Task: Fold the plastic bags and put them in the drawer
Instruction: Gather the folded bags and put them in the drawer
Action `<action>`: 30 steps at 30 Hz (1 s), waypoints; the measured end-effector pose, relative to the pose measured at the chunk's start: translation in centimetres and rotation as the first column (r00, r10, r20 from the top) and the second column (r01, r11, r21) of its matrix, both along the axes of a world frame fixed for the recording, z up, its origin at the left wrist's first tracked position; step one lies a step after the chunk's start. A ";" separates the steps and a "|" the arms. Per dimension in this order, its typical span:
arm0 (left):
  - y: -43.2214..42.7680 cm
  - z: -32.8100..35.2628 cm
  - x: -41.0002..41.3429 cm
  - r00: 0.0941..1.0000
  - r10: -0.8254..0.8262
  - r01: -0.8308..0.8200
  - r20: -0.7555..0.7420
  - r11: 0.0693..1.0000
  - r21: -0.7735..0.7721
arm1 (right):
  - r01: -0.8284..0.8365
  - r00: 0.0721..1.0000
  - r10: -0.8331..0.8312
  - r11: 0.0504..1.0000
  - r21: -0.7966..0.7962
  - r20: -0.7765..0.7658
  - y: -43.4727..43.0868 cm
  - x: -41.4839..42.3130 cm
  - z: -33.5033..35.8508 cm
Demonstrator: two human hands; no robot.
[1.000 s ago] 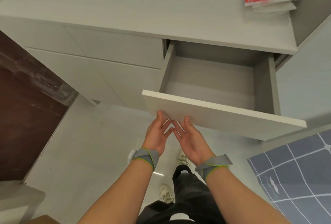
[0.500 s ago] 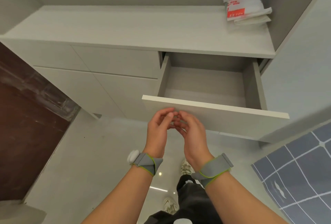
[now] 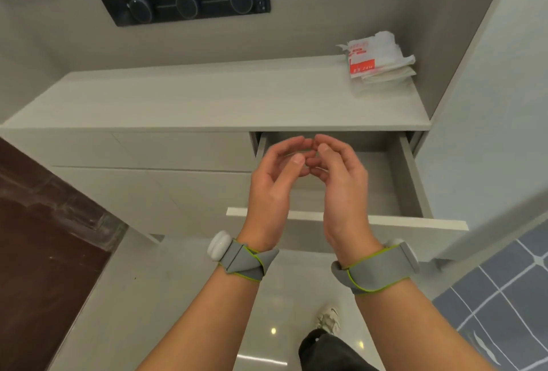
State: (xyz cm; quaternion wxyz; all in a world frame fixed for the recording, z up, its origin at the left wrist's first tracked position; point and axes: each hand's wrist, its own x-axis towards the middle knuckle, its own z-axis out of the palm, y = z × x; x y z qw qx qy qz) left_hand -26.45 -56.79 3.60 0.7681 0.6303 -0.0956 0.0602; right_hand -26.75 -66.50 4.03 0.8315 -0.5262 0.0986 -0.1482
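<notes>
**A:** Where does it stand? Start with the big piece.

**B:** The pale grey cabinet (image 3: 207,97) runs along the wall. Its right-hand drawer (image 3: 412,181) is pulled well out below the top edge, so I'd judge the opening done.

**A:** And the plastic bags (image 3: 379,59)?

**B:** They lie in a small, flattish pile at the far right corner of the cabinet top, against the side wall. They are white with a red print, well apart from both hands, and not in the drawer. The pile looks layered but rumpled at the edges, and I cannot tell from here whether it counts as properly folded.

**A:** The hands, then?

**B:** The left hand (image 3: 271,184) and right hand (image 3: 342,181) are raised side by side over the open drawer, palms facing each other. Their fingers (image 3: 289,145) are loosely curled, with the tips close together or just touching, and they grasp nothing.

**A:** So what's left?

**B:** Nearly all of it, by my reckoning. The person has to reach up to the pile, fold each bag and lay them in the drawer.
</notes>
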 end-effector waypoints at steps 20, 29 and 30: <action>-12.1 4.2 24.0 0.988 -0.149 0.154 -0.045 0.975 0.159 | 0.273 0.961 -0.275 0.948 -0.165 0.014 -12.0 21.3 3.3; -15.5 1.9 30.8 0.983 -0.034 0.099 -0.183 0.928 0.360 | 0.419 0.878 -0.479 0.777 -0.470 -0.009 -16.3 26.9 0.8; -15.8 1.5 31.5 0.981 -0.025 0.101 -0.193 0.913 0.394 | 0.422 0.867 -0.497 0.749 -0.511 -0.013 -16.8 27.4 0.7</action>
